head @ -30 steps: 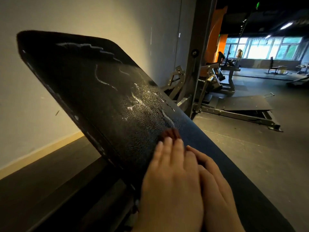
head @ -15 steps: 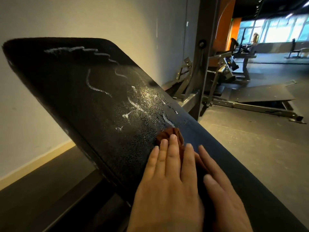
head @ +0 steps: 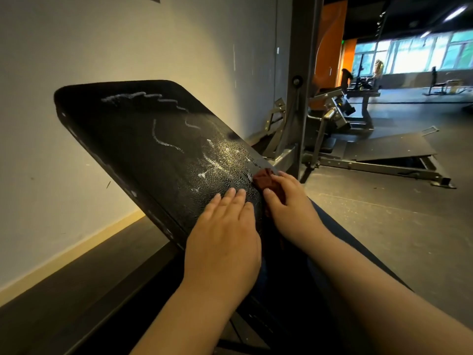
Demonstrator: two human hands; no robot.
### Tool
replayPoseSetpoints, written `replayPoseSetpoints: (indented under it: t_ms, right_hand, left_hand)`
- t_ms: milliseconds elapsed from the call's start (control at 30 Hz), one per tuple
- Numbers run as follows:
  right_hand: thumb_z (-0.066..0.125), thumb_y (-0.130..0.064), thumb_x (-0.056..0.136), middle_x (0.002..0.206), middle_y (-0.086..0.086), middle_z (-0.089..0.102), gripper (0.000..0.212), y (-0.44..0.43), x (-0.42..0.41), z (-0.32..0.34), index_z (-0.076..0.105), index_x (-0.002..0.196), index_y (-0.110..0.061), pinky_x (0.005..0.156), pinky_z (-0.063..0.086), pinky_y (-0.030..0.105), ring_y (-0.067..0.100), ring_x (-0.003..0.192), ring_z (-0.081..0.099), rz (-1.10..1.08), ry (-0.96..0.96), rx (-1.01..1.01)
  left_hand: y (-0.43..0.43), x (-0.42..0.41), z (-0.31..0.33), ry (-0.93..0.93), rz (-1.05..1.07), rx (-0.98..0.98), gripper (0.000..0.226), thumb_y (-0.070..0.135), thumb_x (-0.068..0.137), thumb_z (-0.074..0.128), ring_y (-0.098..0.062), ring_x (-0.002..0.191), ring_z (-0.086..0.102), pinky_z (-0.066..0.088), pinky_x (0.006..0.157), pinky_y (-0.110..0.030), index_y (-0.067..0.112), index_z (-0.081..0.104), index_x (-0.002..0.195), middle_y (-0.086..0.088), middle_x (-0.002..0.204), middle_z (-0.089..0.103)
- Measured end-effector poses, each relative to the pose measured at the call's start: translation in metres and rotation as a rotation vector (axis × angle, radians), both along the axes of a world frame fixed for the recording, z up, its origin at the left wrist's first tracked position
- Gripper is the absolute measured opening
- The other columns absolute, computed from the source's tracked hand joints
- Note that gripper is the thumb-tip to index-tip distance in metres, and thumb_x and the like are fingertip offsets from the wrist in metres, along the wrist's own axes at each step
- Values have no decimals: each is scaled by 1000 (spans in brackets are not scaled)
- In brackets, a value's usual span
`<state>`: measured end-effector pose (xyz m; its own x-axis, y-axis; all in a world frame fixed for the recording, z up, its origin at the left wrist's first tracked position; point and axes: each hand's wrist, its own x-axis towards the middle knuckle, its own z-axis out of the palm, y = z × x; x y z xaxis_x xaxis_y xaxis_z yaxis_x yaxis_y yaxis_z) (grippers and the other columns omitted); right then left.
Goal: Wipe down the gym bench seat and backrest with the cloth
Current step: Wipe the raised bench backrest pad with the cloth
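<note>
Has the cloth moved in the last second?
Yes. The cloth has slid right to the backrest's right edge, gripped by the right hand.

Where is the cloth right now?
In the head view, the reddish-brown cloth lies on the backrest near its right edge, gripped by the right hand, beside the flat left hand.

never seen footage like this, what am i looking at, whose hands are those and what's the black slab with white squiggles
There is no machine here. A person wears a camera on their head, looking forward and down, so you see their own two bare hands. The tilted black padded backrest of a gym bench fills the left side, and white wavy streaks lie on it, not yet wiped. The left hand rests flat on the pad, fingers straight, holding nothing. The right hand grips a small reddish-brown cloth at the pad's right edge. Behind are a pale wall and grey metal gym equipment.
</note>
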<state>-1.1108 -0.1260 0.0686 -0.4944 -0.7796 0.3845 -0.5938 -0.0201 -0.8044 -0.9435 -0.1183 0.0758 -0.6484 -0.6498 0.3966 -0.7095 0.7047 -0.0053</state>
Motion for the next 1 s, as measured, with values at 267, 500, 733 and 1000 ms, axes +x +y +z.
replayPoseSetpoints:
  t_ms: [267,500,733,1000]
  right_hand:
    - [55,-31,101,137,-46,36,46,51,11,-39,45,143,-45,121,20,28,-21,134,25,279,268,-91]
    - [56,-23,101,144,-5,50,42,2,-1,-23,55,143,-19,119,29,31,13,137,43,29,162,-100]
    - [54,-39,99,129,-19,54,42,35,0,-31,55,140,-35,107,33,27,-4,119,42,112,486,-131]
    - [54,-25,102,140,-22,48,46,34,24,-33,48,146,-39,110,28,13,-5,131,38,156,244,-182]
  left_hand:
    - [5,5,-9,79,9,-52,51,29,89,36,-22,130,57,44,110,-45,7,71,119,-8,132,65]
    - [8,4,-7,65,12,-48,57,32,88,31,-20,132,55,42,112,-44,9,71,122,-6,134,65]
    - [10,3,-9,110,34,-71,52,31,88,33,-19,129,57,42,112,-42,12,72,117,-4,129,67]
    - [10,-4,8,137,50,-19,38,25,89,39,-17,116,63,46,104,-37,17,70,110,2,116,69]
